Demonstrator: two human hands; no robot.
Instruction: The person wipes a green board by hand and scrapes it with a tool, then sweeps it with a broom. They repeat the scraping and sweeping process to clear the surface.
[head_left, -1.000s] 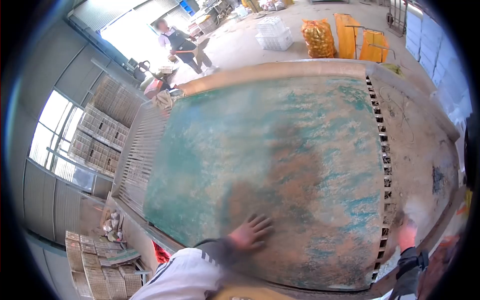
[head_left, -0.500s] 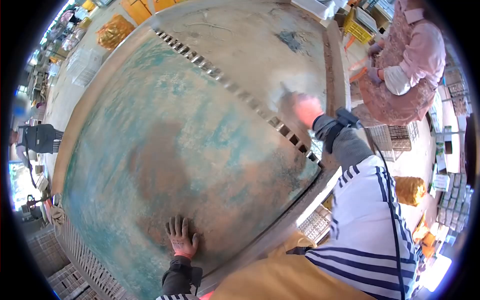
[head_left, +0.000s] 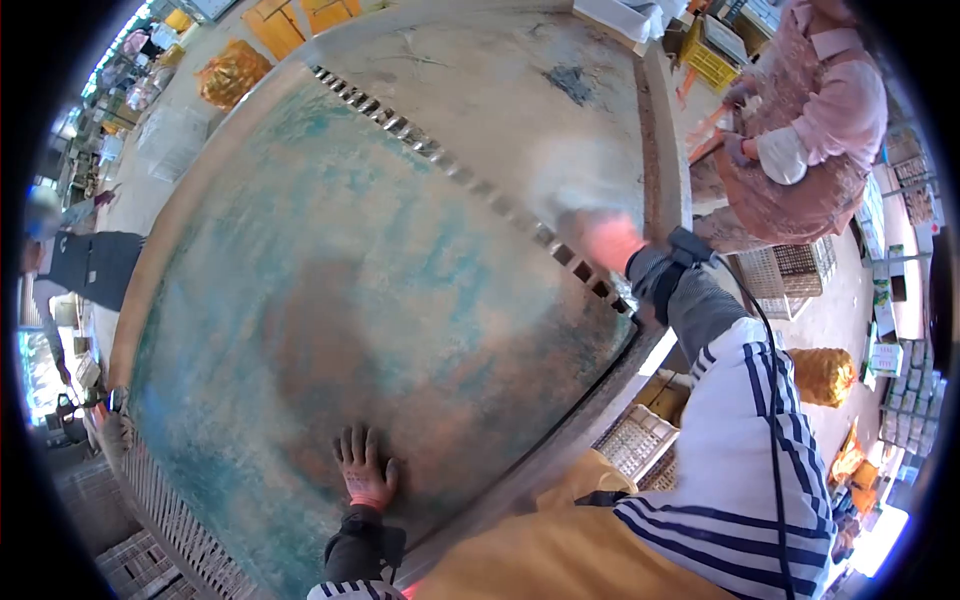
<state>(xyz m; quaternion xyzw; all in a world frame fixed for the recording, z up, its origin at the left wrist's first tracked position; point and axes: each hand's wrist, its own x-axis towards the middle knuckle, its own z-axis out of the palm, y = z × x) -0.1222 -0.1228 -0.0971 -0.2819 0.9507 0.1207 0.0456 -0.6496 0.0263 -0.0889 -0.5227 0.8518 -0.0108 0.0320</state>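
My left hand (head_left: 365, 470), in a dusty glove with a pink cuff, lies flat with fingers spread on the large table's worn teal surface (head_left: 410, 270). My right hand (head_left: 612, 240), in a pinkish glove, is over the far side of the table near its right edge. Motion smears its fingers, and a pale blur surrounds it, so I cannot make out whether it holds anything. Close beside it runs a strip with a row of square slots (head_left: 465, 178), crossing the table diagonally between the teal part and the bare, dusty part (head_left: 490, 90).
A person in a dusty apron (head_left: 810, 150) stands at the right, beyond the table's raised rim (head_left: 665, 130). Another person (head_left: 85, 265) is at the left. Plastic crates (head_left: 640, 440) and filled sacks (head_left: 822, 376) stand around. A black cable (head_left: 775, 440) runs along my right sleeve.
My right hand has shifted slightly down and stays blurred. My left hand keeps its place. The person at the left has come further into view; the aproned person's arms have moved.
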